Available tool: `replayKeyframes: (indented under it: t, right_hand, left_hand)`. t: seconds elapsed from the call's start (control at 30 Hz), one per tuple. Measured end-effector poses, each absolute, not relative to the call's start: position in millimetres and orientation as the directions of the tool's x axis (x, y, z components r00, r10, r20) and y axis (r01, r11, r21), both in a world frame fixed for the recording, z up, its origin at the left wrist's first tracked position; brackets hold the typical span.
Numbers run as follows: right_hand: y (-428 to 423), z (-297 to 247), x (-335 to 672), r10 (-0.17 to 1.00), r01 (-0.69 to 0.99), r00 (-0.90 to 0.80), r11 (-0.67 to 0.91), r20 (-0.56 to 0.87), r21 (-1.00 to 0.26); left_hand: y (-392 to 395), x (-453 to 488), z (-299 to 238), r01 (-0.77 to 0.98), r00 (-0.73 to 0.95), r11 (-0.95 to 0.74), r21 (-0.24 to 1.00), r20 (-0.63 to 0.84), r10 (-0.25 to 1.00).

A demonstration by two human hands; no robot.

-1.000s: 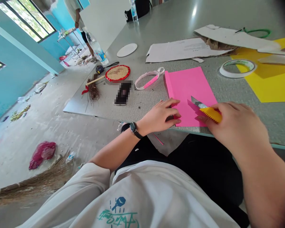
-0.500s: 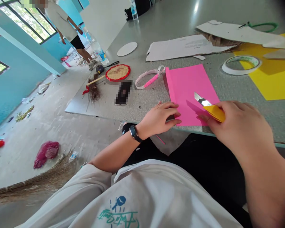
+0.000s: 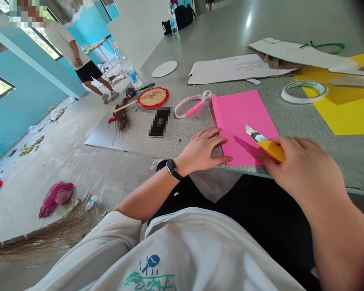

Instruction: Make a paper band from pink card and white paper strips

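Observation:
A bright pink sheet of paper (image 3: 245, 109) lies on the grey table near its front edge, with a narrow strip along its left side. My left hand (image 3: 202, 149) rests on the table with fingers spread, the fingertips touching the sheet's left edge. In my right hand (image 3: 303, 169) is a yellow utility knife (image 3: 271, 150), its blade out and pointing up and left above the paper. To the left of the sheet lies a white loop with a pink wrapped section (image 3: 194, 106).
A tape roll (image 3: 305, 92) and yellow paper (image 3: 352, 113) lie to the right. Cut white cardboard (image 3: 239, 69) is behind. On the left are a phone (image 3: 159, 123), a round woven fan (image 3: 153, 97), a tape measure (image 3: 130, 92) and a water bottle (image 3: 129, 70). A person (image 3: 69, 48) stands beyond.
The view has tilted slightly. My left fingers have spread wider, the thumb stretching along the sheet's front edge. My right hand still holds the knife above the paper. The person in the background has shifted.

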State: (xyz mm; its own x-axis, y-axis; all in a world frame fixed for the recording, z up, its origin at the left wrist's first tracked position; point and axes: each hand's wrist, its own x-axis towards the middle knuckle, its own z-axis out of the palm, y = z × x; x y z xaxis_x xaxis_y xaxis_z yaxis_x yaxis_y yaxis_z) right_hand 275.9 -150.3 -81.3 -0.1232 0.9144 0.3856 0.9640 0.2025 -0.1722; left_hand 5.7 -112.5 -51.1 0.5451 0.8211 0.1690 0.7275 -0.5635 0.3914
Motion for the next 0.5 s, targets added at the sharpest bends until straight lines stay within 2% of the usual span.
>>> replayKeyframes:
  t: [0.1, 0.2, 0.27, 0.37, 0.5]
  right_hand:
    - [-165.7, -81.5, 262.7, 0.802, 0.908, -0.229, 0.38, 0.551, -0.176]
    - [-185.2, -81.6, 244.6, 0.727, 0.769, -0.32, 0.574, 0.608, -0.28]
    - [-196.7, -82.9, 233.8, 0.714, 0.71, -0.365, 0.629, 0.597, -0.317]
    - [-208.1, -87.1, 223.0, 0.667, 0.684, -0.463, 0.688, 0.584, -0.243]
    - [-212.4, -92.9, 214.7, 0.654, 0.686, -0.461, 0.691, 0.599, -0.227]
  left_hand:
    - [-105.3, 1.7, -46.7, 0.752, 0.552, -0.551, 0.36, 0.112, 0.826]
    - [-101.0, -0.3, -45.1, 0.77, 0.545, -0.547, 0.327, 0.108, 0.832]
    - [-98.7, -1.4, -45.4, 0.769, 0.552, -0.552, 0.321, 0.103, 0.828]
    - [-96.2, -4.0, -45.5, 0.768, 0.56, -0.543, 0.339, 0.055, 0.827]
    - [-95.0, -8.7, -45.2, 0.76, 0.58, -0.558, 0.334, 0.038, 0.813]
